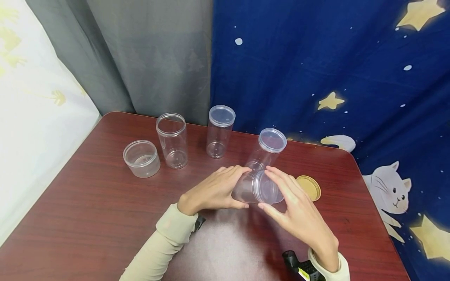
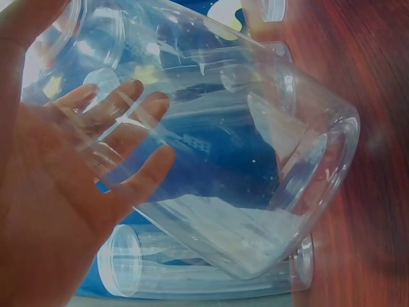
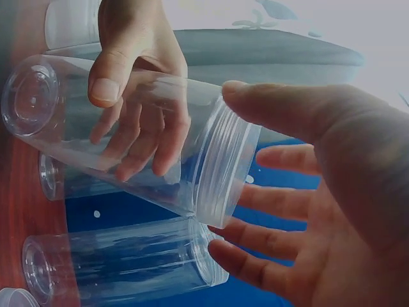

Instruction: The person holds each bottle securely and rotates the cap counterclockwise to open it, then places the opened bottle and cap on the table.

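Note:
A clear plastic jar [image 1: 243, 192] is held tilted over the table, its lidded end towards my right hand. My left hand [image 1: 215, 190] grips the jar's body, thumb on one side and fingers round the other. My right hand [image 1: 299, 212] holds the clear ribbed lid [image 3: 220, 167] at the jar's end, its thumb at the lid's edge and its fingers spread round the far side. Just behind, a tall lidded jar [image 1: 272, 141] stands upright, its lower part overlapped by the held jar. A gold lid [image 1: 309, 188] lies beside my right hand.
Towards the left stand a short clear tub [image 1: 142, 160] and a tall clear jar without a lid [image 1: 172, 134]. Another lidded jar [image 1: 221, 117] stands near the back edge of the reddish-brown table [image 1: 105, 195]. Grey and blue curtains [image 1: 299, 78] hang behind.

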Demonstrator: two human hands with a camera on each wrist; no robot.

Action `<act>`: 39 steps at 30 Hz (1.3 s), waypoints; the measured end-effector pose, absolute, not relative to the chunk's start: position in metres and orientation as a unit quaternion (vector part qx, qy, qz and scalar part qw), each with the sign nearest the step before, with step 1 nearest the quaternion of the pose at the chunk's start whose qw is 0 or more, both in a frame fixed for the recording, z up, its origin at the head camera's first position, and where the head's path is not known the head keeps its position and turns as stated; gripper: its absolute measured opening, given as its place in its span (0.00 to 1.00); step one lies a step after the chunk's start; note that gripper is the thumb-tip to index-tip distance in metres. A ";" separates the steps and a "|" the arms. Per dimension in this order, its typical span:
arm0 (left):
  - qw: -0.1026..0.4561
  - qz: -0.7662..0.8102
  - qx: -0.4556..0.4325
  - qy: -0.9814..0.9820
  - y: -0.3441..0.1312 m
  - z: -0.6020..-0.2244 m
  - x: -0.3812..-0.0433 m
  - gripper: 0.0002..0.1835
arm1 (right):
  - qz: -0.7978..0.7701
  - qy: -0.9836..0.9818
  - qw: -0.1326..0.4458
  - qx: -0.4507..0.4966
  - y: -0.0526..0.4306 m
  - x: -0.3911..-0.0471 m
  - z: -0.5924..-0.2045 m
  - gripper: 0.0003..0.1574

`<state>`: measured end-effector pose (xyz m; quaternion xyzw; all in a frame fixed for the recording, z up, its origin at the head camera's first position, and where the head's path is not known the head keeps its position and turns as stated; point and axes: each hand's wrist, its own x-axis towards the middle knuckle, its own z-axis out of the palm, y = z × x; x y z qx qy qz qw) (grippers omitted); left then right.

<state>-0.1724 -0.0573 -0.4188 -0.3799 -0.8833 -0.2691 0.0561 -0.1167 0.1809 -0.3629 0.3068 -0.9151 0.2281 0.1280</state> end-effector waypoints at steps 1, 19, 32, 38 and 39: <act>0.056 -0.270 -0.380 -0.883 -0.057 -0.419 -0.172 0.46 | 0.232 -0.913 0.126 0.312 0.181 -0.117 -0.363 0.49; 0.034 -0.289 -0.387 -0.875 -0.059 -0.418 -0.173 0.47 | 0.261 -0.883 0.085 0.382 0.184 -0.118 -0.360 0.48; 0.027 -0.298 -0.383 -0.874 -0.058 -0.416 -0.172 0.47 | 0.272 -0.861 0.102 0.417 0.184 -0.121 -0.362 0.48; 0.027 -0.295 -0.384 -0.874 -0.059 -0.417 -0.172 0.47 | 0.264 -0.869 0.100 0.407 0.185 -0.121 -0.362 0.50; 0.027 -0.293 -0.384 -0.875 -0.059 -0.417 -0.173 0.46 | 0.263 -0.873 0.098 0.399 0.185 -0.120 -0.362 0.50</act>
